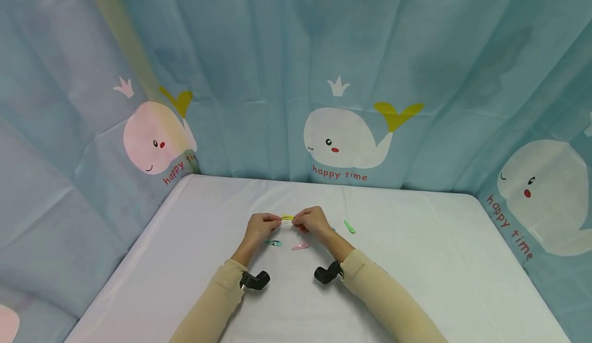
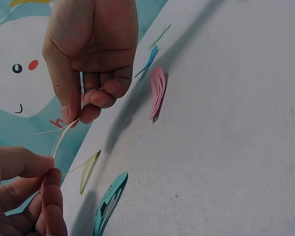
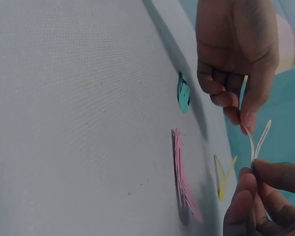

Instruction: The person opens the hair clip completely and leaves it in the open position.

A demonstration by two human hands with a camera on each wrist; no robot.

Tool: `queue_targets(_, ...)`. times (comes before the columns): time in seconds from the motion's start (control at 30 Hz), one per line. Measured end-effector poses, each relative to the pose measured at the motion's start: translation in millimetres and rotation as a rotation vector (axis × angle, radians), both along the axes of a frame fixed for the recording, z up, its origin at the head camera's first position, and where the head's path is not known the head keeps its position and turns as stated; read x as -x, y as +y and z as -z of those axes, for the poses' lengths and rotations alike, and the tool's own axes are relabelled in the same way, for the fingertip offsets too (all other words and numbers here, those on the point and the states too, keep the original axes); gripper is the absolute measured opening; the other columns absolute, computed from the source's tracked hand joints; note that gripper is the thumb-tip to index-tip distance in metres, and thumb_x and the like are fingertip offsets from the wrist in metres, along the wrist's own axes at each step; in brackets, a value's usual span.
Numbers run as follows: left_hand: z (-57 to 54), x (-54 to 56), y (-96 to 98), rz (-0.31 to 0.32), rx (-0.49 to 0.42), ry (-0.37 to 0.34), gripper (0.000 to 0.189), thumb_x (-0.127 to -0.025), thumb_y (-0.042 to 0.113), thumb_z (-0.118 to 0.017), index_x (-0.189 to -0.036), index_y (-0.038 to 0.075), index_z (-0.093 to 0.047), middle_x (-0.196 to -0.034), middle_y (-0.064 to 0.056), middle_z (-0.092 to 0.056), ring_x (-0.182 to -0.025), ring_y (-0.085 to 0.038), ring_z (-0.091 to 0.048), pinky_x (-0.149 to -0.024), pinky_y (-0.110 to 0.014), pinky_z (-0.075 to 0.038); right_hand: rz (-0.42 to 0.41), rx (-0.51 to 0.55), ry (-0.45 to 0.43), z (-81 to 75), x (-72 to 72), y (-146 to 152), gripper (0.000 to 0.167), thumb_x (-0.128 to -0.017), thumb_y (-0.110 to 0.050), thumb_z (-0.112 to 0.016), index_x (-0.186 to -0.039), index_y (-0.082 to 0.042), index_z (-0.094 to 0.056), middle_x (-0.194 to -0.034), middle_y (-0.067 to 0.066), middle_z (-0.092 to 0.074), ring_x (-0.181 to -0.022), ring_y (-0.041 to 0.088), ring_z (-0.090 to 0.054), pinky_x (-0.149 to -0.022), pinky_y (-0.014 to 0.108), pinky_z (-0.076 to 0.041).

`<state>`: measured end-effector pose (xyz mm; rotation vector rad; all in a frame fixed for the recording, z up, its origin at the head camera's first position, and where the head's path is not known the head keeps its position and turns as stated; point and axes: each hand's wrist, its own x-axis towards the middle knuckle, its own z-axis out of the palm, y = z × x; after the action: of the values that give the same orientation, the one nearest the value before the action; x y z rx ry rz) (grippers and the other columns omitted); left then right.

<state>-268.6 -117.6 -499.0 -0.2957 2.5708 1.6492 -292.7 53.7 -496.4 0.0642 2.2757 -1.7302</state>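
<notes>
My left hand [image 1: 261, 226] and right hand [image 1: 313, 219] face each other over the far middle of the table. Between them is a thin pale hair clip [image 2: 64, 131], its two strips spread apart. Left thumb and fingertips pinch one end; the right thumb and fingers grip the other. On the cloth below lies a yellow hair clip [image 3: 221, 190]. Closer to my body are a teal hair clip [image 1: 275, 242], near the left wrist, and a pink hair clip [image 1: 300, 246], near the right.
A green hair clip [image 1: 349, 227] lies right of the right hand. That hand mostly hides a blue hair clip [image 2: 151, 60] in the head view. White cloth [image 1: 416, 260] covers the table, and a blue whale-print curtain [image 1: 259, 75] hangs behind and at both sides.
</notes>
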Motion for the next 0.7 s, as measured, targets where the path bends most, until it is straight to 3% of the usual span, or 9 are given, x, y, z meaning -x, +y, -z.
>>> queue_targets(0.27, 8.7, 4.2, -1.2, -0.005, 0.093, 0.038, 0.012, -0.088, 0.012, -0.068, -0.092, 0.003, -0.076, -0.086, -0.007, -0.072, -0.073, -0.013, -0.057, -0.063, -0.022, -0.044, 0.021, -0.07, 0.005, 2.0, 1.4, -6, 0.01, -0.082, -0.006, -0.073, -0.085, 0.003, -0.074, -0.06, 0.0, -0.063, -0.051, 0.01, -0.056, -0.05, 0.022, -0.048)
queue_targets(0.7, 11.8, 5.6, 3.1, 0.025, 0.283, 0.088, 0.009, -0.085, 0.012, -0.07, -0.084, 0.006, -0.076, -0.089, -0.01, -0.074, -0.079, -0.019, -0.061, -0.069, -0.031, -0.046, 0.037, -0.215, 0.035, 6.2, 3.4, -13, 0.006, -0.079, -0.004, -0.074, -0.079, 0.002, -0.073, -0.058, 0.002, -0.06, -0.05, 0.011, -0.051, -0.045, 0.02, -0.041)
